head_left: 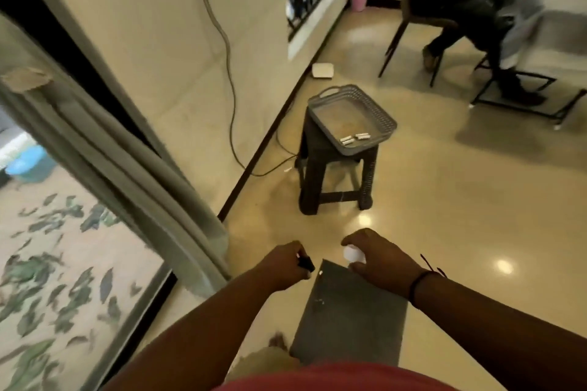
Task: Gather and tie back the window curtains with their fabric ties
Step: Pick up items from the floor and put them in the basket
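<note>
While the grey curtain (133,168) hangs gathered at the window, left hand (286,262) grasps a small black object (305,262); right hand (378,259) grasps a white object (352,253).

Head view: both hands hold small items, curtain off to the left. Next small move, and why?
Probably put the items down first, likely in the grey tray on the stool. The left hand grips a small black object, the right hand a small white one; neither touches the curtain.
</note>
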Available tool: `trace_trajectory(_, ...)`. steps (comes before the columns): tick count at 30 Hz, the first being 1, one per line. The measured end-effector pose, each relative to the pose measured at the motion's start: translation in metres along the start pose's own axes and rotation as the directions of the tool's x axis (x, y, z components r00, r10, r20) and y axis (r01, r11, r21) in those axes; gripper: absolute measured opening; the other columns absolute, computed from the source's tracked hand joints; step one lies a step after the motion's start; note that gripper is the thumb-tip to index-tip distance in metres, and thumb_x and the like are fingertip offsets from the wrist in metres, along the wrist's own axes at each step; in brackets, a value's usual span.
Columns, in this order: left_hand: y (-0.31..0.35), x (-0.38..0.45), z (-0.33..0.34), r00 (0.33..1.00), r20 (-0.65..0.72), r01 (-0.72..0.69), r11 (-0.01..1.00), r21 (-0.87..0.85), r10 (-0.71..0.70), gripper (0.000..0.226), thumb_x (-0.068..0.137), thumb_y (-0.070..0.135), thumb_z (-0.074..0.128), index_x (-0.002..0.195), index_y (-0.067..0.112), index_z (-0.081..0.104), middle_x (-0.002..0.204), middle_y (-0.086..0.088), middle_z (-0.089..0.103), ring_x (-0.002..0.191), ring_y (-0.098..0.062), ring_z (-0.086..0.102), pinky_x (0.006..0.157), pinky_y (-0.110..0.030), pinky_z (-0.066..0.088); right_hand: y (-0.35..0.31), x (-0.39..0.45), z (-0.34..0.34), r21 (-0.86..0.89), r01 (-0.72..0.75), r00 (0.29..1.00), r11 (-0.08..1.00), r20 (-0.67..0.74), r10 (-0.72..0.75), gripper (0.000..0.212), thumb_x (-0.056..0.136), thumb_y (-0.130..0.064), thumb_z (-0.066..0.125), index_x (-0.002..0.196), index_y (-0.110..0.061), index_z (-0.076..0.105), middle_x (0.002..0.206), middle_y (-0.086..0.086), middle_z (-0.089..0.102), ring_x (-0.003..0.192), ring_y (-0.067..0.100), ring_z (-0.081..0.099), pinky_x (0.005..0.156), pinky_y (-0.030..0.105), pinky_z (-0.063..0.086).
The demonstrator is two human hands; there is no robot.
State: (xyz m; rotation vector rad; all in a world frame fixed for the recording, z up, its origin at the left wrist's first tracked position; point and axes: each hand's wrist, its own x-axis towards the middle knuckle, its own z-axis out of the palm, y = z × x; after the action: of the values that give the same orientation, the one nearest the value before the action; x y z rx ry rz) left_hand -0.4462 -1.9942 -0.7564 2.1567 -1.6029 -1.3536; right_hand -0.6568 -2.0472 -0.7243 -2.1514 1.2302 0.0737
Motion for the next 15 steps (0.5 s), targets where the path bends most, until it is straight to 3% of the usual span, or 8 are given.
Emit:
trace_trajectory(8,0.109,0.072,0.015,0.991,0.032,-0.133,0.99,0.054,0.132,0.037,0.083,0.022,0.072,0.115,0.017,0.054,0.114,-0.006,0.062,0.092,-0.011,0.056,0.075,-0.021,0.043,0.082,-0.014,-0.063,0.033,-0.19,0.972,0.981,-0.133,0.193,0.046,0.086,-0.025,0.065,0.13,-0.024,0.05,0.13,-0.002,0.051,0.115,0.017,0.052,0.097,0.026,0.04)
trace_trajectory(15,0.138,0.173,-0.013,0.988,0.077,-0.136,0.987,0.083,0.13,0.037,0.085,0.022,0.07,0.118,0.019,0.053,0.118,-0.003,0.06,0.108,-0.013,0.057,0.086,-0.023,0.046,0.146,0.084,-0.109,-0.027,-0.248,0.966,0.968,-0.077,0.245,0.049,0.088,-0.024,0.063,0.133,-0.024,0.047,0.134,-0.003,0.051,0.119,0.019,0.051,0.1,0.028,0.04)
